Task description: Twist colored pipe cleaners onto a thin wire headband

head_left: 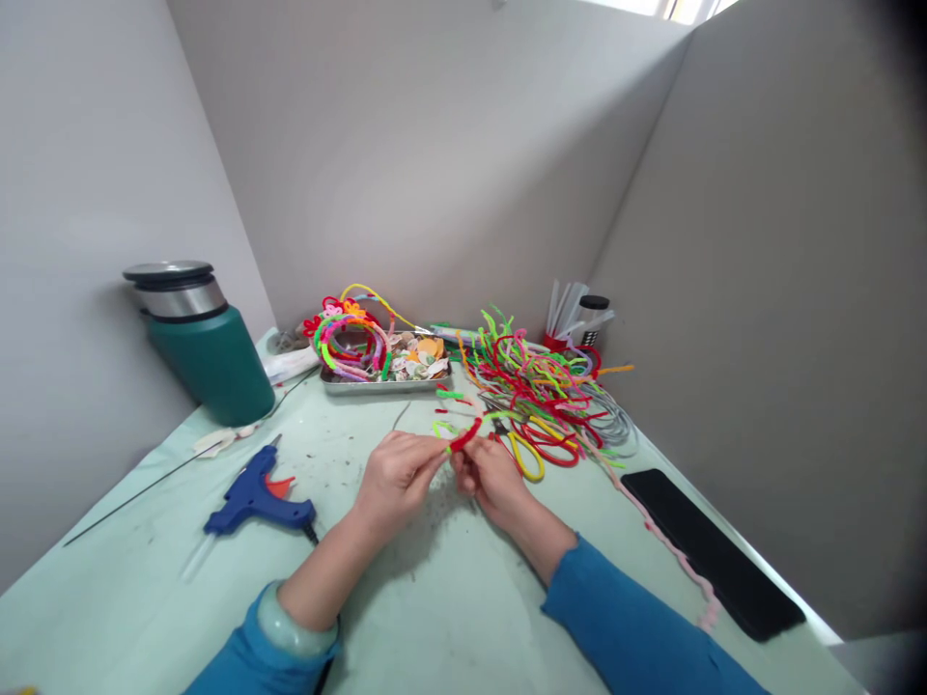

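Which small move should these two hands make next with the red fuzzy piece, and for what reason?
Perhaps hold the red fuzzy piece steady with the left hand and twist it slightly with the right hand: the left fingers pinch its lower end, the right fingertips are close by, and its upper end is free of fingers.

The red strip (465, 436) is fuzzy and matt, and so is the tangled heap of pipe cleaners (536, 372). The bottle (210, 365) has a smooth, matt body below a shiny metal collar (189, 301). The tray (387, 388) is metal with a dull sheen — its cut pieces (420, 355) look like paper. Smooth plastic makes up the glue gun (250, 494) and its trigger (279, 487). The bangle (294, 632) is glossy, the sleeve (623, 618) matt cloth. The table (435, 598) has a matt cover — cloth or plastic, I can't tell.
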Demonstrator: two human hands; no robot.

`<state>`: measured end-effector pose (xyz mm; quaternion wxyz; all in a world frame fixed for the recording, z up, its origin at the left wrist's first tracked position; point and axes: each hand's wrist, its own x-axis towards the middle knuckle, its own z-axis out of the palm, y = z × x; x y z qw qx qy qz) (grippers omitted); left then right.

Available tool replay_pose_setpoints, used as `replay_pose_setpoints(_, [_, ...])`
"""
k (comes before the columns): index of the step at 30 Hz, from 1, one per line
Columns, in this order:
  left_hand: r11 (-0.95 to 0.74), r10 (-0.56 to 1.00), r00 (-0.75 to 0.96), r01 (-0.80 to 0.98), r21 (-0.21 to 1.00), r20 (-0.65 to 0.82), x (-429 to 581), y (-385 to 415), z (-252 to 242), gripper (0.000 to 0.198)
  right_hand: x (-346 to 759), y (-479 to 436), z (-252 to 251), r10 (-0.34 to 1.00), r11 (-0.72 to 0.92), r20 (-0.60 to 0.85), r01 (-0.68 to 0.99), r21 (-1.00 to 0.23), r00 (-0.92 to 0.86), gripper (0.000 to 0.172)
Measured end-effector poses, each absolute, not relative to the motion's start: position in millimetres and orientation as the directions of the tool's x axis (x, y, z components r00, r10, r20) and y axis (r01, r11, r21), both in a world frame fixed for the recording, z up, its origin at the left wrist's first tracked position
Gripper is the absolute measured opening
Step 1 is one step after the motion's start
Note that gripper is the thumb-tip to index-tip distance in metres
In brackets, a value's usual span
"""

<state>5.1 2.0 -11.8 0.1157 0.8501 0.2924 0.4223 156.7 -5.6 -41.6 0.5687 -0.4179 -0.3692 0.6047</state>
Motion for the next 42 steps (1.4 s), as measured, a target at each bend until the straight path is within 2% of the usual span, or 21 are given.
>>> replay_pose_setpoints(4, [-0.738,0.633,0.499,0.620,0.267,0.592,3.2,6.5,-16.5,0.022,154.5,-8.9,-45.6,0.996,0.051,0.035,-0.198,-0.979,0.086,0.032])
replay_pose_setpoints(7, [-0.719,0.638,0.576,0.684,0.126,0.512,3.7,5.9,-14.9,0.022,154.3,-12.0,-45.1,0.967,0.160,0.148,-0.044,-0.986,0.208,0.032])
replay_pose_setpoints(10, [-0.752,0.596,0.664,0.659,0.024,0.452,5.2,4.1,-11.8,0.019,154.8,-14.1,-43.2,0.930,0.239,0.256,0.094,-0.966,0.265,0.031])
replay_pose_setpoints(14, [-0.818,0.512,0.757,0.574,-0.039,0.405,7.8,2.4,-11.2,0.017,155.8,-13.3,-44.4,0.908,0.256,0.345,0.338,-0.906,0.236,0.028])
replay_pose_setpoints(17, [-0.844,0.467,0.782,0.533,-0.054,0.413,9.3,1.4,-13.7,0.017,157.2,-11.2,-46.8,0.917,0.254,0.349,0.394,-0.883,0.192,0.026])
replay_pose_setpoints(21, [-0.853,0.464,0.756,0.523,0.001,0.461,10.1,0.3,-18.3,0.017,158.4,-9.4,-46.9,0.912,0.293,0.372,0.363,-0.885,0.172,0.021])
replay_pose_setpoints(26, [-0.749,0.630,0.593,0.634,0.192,0.502,9.0,1.9,-22.4,0.012,158.2,-9.2,-44.8,0.921,0.289,0.336,0.234,-0.928,0.198,0.021])
replay_pose_setpoints(29, [-0.711,0.672,0.576,0.678,0.187,0.466,8.1,2.9,-23.3,0.015,157.7,-10.6,-42.9,0.919,0.315,0.349,0.193,-0.929,0.183,0.020])
replay_pose_setpoints(35, [-0.654,0.728,0.547,0.735,0.179,0.413,7.4,1.2,-23.3,0.020,154.4,-21.9,-31.9,0.869,0.448,0.489,0.303,-0.841,0.072,0.017])
replay_pose_setpoints(39, [-0.603,0.785,0.490,0.745,0.286,0.379,6.4,1.1,-20.1,0.017,152.7,-28.7,-28.4,0.840,0.524,0.539,0.348,-0.778,-0.060,0.013])
replay_pose_setpoints(42, [-0.574,0.815,0.449,0.713,0.402,0.367,6.6,1.8,-16.9,0.017,153.1,-30.0,-29.0,0.847,0.515,0.529,0.341,-0.786,-0.060,0.014])
